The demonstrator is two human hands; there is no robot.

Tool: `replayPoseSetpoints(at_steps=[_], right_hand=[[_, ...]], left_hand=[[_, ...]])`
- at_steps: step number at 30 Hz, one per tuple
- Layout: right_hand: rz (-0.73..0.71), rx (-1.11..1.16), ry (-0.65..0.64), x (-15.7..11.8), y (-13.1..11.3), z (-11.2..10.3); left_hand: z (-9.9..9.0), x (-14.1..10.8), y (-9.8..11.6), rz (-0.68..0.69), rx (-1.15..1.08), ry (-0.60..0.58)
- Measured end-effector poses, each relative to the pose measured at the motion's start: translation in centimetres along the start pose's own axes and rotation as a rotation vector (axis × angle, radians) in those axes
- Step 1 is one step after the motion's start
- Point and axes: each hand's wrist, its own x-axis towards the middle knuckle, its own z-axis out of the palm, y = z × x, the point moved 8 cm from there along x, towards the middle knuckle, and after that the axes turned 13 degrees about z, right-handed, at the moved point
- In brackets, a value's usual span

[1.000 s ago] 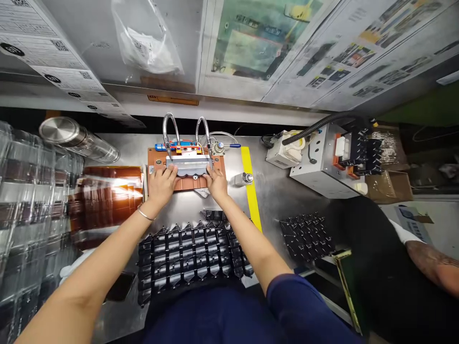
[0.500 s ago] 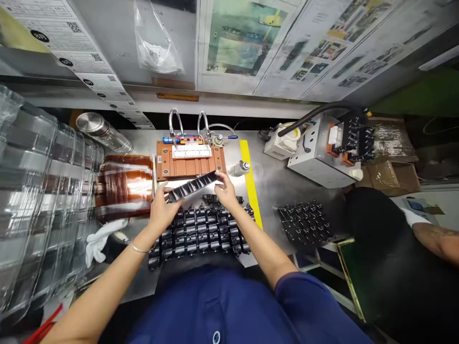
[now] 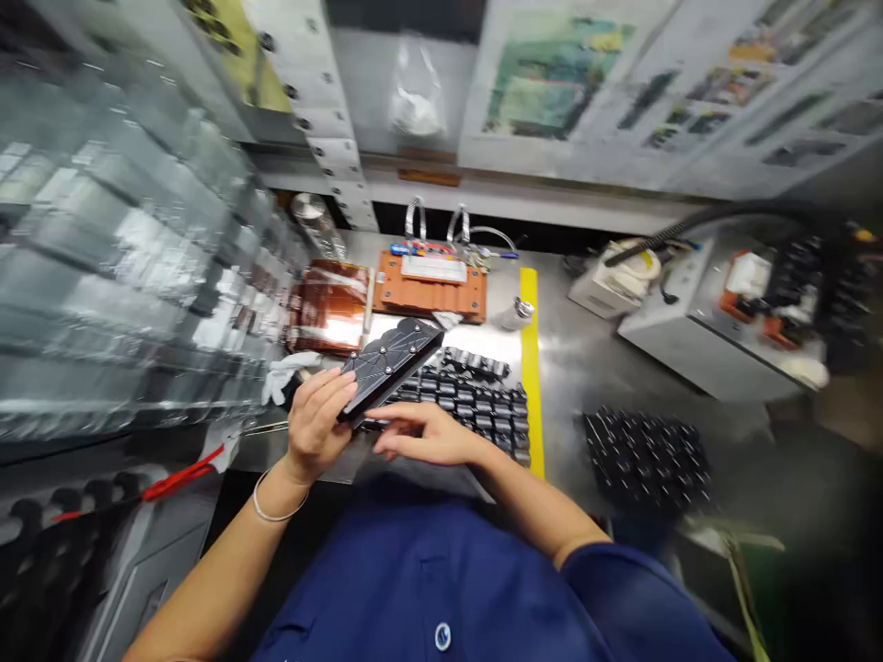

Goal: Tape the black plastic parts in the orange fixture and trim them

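My left hand (image 3: 318,416) is closed around the lower end of a long black plastic part (image 3: 396,354), tilted up to the right. Its ribbed face with small bright studs shows, and one long edge is scalloped. My right hand (image 3: 431,434) lies just below the part, fingers stretched out, the fingertips close to its lower edge; whether they touch it I cannot tell. Under and behind the hands, several rows of similar black parts (image 3: 475,400) lie on the metal bench, partly hidden by my right hand and the held part.
An orange-brown fixture (image 3: 431,299) with a white strip stands at the back, a small metal bottle (image 3: 517,313) beside it. Yellow tape (image 3: 530,368) crosses the bench. To the right are more black parts (image 3: 645,460) and a grey machine (image 3: 690,340). Clear plastic trays (image 3: 158,248) are stacked left.
The black part has been turned to show its ribbed face and brought closer to me. My right hand has let go of its far end and moved down beside it. The view has swung left.
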Motion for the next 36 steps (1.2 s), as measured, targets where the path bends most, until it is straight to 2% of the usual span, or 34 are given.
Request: replayPoseSetpoints(at_steps=[2,4,5,7,9,11,12,15,17,18,20,21,24,25,26,27,28,30,31,33,35,36], right_hand=[[0.046,0.108,0.128,0.6,1.1,-2.6],[0.105,0.085,0.314,1.7,2.3,-5.2],[0.127,0.05,0.372,2.3,2.8,-5.9],[0.161,-0.042,0.388,3.7,3.4,-5.9],[0.161,-0.179,0.346,4.9,3.1,-4.7],[0.14,-0.353,0.306,6.2,2.1,-3.1],[0.129,-0.424,0.295,7.2,1.4,-2.4],[0.085,-0.6,0.29,11.7,-0.6,-0.8],[0.052,-0.793,0.338,15.9,-1.4,-0.3],[0.056,-0.891,0.382,18.1,-1.3,-0.4],[0.066,-0.997,0.444,22.1,-0.6,-0.7],[0.078,-1.051,0.449,23.8,0.1,-0.8],[0.134,-1.225,0.39,27.0,3.1,-0.7],[0.15,-1.268,0.364,27.5,4.0,-0.6],[0.161,-1.289,0.344,27.7,4.7,-0.5],[0.163,-1.297,0.33,27.7,5.1,-0.4],[0.164,-1.298,0.318,27.7,5.4,-0.4],[0.169,-1.307,0.297,27.6,5.7,-0.4],[0.173,-1.309,0.292,27.5,5.6,-0.5],[0.182,-1.31,0.297,27.3,5.3,-0.8],[0.169,-1.3,0.311,26.9,4.8,-1.3],[0.146,-1.288,0.312,26.5,4.6,-1.5]], left_hand=[[-5.5,0.6,-1.4,-0.119,0.202,0.014],[-12.7,1.6,-3.1,-0.251,0.497,0.104],[-16.4,2.2,-4.1,-0.318,0.641,0.158],[-21.7,3.8,-6.6,-0.353,0.772,0.202],[-24.5,5.5,-11.1,-0.399,0.734,0.181],[-24.8,6.8,-17.1,-0.465,0.643,0.115],[-24.6,7.2,-20.2,-0.494,0.625,0.113],[-21.5,7.7,-29.0,-0.598,0.533,-0.137],[-18.9,7.3,-32.2,-0.606,0.45,-0.381],[-18.1,7.0,-32.5,-0.603,0.415,-0.477],[-17.5,6.5,-30.5,-0.59,0.351,-0.552],[-17.7,6.4,-28.3,-0.566,0.322,-0.516],[-17.1,5.8,-18.8,-0.341,0.059,-0.332],[-16.2,4.8,-16.0,-0.291,-0.058,-0.286],[-14.4,3.2,-14.1,-0.306,-0.179,-0.295],[-12.1,1.0,-13.1,-0.376,-0.313,-0.318],[-9.2,-1.9,-13.1,-0.515,-0.425,-0.367],[-3.5,-8.2,-14.9,-0.89,-0.559,-0.386],[-1.0,-11.2,-16.2,-1.094,-0.606,-0.338],[3.0,-16.4,-18.5,-1.511,-0.692,-0.145],[5.7,-18.9,-20.1,-1.763,-0.772,0.079],[6.6,-19.2,-20.9,-1.817,-0.8,0.17]])
